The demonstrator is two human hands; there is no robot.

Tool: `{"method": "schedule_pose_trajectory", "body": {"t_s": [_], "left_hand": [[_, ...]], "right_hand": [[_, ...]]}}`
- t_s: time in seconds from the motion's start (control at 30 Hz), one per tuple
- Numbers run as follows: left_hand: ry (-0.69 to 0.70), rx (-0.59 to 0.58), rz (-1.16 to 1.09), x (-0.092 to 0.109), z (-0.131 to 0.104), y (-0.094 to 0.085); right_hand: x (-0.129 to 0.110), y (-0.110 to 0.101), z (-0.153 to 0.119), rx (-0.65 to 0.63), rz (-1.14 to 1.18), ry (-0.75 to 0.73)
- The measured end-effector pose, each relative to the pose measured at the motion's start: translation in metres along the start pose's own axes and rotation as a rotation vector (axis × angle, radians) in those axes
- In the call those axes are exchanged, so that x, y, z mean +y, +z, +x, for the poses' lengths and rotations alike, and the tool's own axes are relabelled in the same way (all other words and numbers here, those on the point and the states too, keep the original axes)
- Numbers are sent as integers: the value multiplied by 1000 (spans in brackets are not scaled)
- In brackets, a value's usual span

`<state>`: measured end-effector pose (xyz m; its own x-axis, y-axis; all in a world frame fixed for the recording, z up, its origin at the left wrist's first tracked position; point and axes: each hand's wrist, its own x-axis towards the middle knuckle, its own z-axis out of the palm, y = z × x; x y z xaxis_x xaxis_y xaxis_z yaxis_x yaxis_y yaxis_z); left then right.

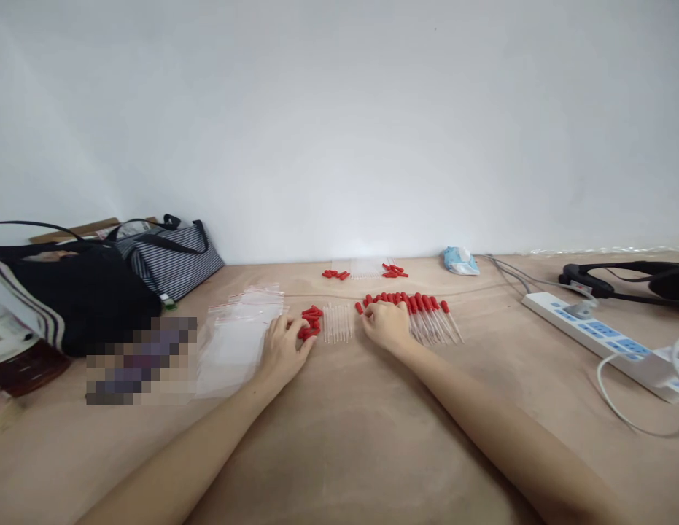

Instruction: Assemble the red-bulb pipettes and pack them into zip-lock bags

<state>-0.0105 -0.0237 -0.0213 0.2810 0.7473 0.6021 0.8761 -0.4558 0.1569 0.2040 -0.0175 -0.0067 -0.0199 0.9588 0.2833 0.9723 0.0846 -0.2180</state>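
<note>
My left hand (pixel 284 343) rests at a small pile of red rubber bulbs (pixel 311 313). Its thumb and fingers are apart, with the fingertips touching the nearest bulbs. To the right of that pile, several thin clear glass tubes (pixel 338 323) lie side by side. My right hand (pixel 387 324) is closed, fingers curled down, over a dropper whose red bulb (pixel 359 308) sticks out on the left; its tube is hidden by the hand. Just right of this hand, a fanned row of droppers with red bulbs (pixel 427 302) lies on the table, partly covered by the hand.
Clear zip bags (pixel 235 335) lie overlapped left of my left hand. More red bulbs (pixel 394 270) and clear tubes (pixel 366 268) sit near the wall. A power strip (pixel 602 335) with cables, black headgear (pixel 634 281) and a blue mask (pixel 459 260) are right; bags (pixel 175 255) stand left.
</note>
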Motion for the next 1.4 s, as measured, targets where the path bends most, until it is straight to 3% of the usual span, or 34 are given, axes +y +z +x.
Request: {"method": "schedule_pose_trajectory", "body": {"t_s": [0.23, 0.43, 0.6, 0.7, 0.77, 0.87, 0.93, 1.1, 1.4], "left_hand": [[22, -45, -3, 2, 0, -2], [-82, -125, -124, 0, -1, 1], [-44, -81, -99, 1, -4, -2], [100, -17, -158, 9, -9, -5], [188, -18, -232, 20, -12, -6], [186, -78, -361, 36, -16, -7], [139, -149, -443, 44, -18, -7], [65, -349, -536, 49, -19, -6], [48, -320, -610, 52, -19, -7]], "right_hand": [[-37, 13, 14, -121, -39, 120], [-41, 16, 20, -164, -51, 141], [-37, 5, 8, -159, -67, 99], [-20, -3, -10, -72, -53, -29], [-1, -5, -26, 4, 19, -213], [29, -3, -50, 58, 212, -452], [44, -2, -62, 84, 305, -528], [53, -2, -73, 106, 351, -608], [43, -2, -72, 74, 408, -638]]}}
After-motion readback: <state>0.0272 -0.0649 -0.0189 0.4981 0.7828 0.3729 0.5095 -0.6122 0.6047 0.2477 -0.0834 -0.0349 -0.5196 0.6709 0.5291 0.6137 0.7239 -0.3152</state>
